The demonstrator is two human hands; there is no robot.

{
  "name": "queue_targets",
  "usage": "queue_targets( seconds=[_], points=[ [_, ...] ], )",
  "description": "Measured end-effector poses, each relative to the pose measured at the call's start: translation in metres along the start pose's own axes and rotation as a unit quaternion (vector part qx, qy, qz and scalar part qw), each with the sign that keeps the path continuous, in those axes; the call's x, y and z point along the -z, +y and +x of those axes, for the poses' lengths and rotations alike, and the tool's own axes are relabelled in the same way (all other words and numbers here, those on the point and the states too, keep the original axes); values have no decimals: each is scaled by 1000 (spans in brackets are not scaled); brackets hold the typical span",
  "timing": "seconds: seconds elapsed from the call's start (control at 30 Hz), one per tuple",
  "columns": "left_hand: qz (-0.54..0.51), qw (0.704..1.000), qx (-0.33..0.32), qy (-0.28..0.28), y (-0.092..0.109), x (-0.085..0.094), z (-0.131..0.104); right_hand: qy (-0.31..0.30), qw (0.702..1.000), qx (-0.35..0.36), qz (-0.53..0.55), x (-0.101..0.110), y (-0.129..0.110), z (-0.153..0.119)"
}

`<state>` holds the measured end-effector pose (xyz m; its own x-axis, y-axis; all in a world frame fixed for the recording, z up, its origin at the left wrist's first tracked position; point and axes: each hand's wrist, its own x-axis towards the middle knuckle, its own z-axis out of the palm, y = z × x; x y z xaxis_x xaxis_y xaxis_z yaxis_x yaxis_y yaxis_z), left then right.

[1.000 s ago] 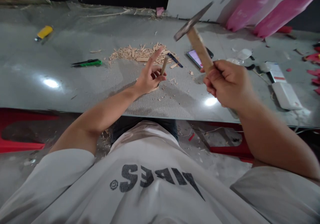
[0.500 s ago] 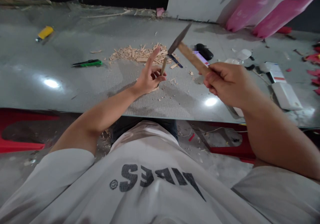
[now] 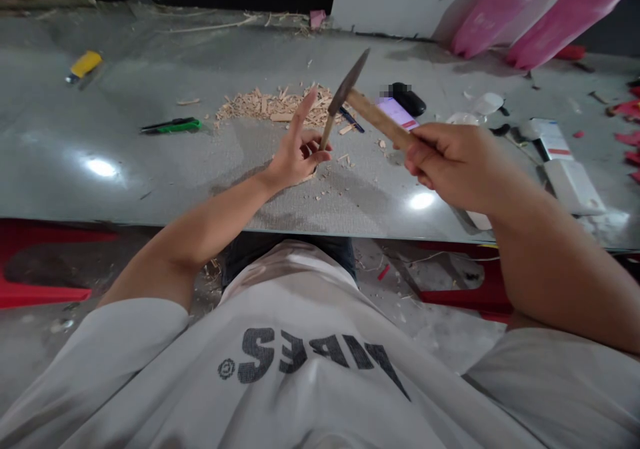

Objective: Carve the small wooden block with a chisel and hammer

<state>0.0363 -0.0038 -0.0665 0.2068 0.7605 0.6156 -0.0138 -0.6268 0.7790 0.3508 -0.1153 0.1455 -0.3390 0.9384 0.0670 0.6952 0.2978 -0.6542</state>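
Observation:
My right hand [image 3: 443,162] is wrapped round the wooden handle of a hammer [image 3: 377,117], its dark metal head up and to the left. The lower end of that head meets or nearly meets the top of a thin wooden-handled tool [image 3: 326,133]. My left hand [image 3: 297,152] pinches this tool upright, index finger raised. What lies under the tool's lower end is mostly hidden by my left hand. A textured mat [image 3: 345,215] lies beneath, sprinkled with small chips. Behind my left hand is a pile of wood shavings [image 3: 245,107].
A green cutter [image 3: 180,125] and a yellow tool [image 3: 86,64] lie at the left. Behind the hammer are a phone [image 3: 397,112] and a black object [image 3: 407,99]. White boxes [image 3: 573,185] stand at the right. Pink objects [image 3: 550,22] rise at the back right.
The hammer head has come slightly down and left, onto or close to the top of the held tool. My left hand keeps its grip and has hardly moved.

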Motion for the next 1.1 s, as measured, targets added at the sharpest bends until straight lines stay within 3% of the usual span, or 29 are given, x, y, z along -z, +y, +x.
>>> queue_targets(
  seconds=[0.13,0.27,0.4,0.5,0.57,0.7,0.93,1.1],
  points=[
    [25,1000,6,-13,-4,0,1,61,997,10,52,-4,2,0],
    [31,999,8,-18,-2,1,1,4,1000,7,7,-6,3,0],
    [27,999,12,-15,-1,1,1,72,995,8,62,-6,2,-1],
    [8,1000,-12,-14,-3,0,0,10,1000,-14,20,-4,3,1],
    [1,1000,-15,-7,-3,-2,0,1,999,-17,29,-3,6,1],
    [-3,1000,25,-8,-1,1,3,65,994,-4,91,-4,10,0],
    [-79,986,128,-69,11,17,11,30,996,-16,88,-10,4,-6],
    [-102,978,150,-102,26,17,12,31,997,-10,72,-10,2,-10]
  ],
)
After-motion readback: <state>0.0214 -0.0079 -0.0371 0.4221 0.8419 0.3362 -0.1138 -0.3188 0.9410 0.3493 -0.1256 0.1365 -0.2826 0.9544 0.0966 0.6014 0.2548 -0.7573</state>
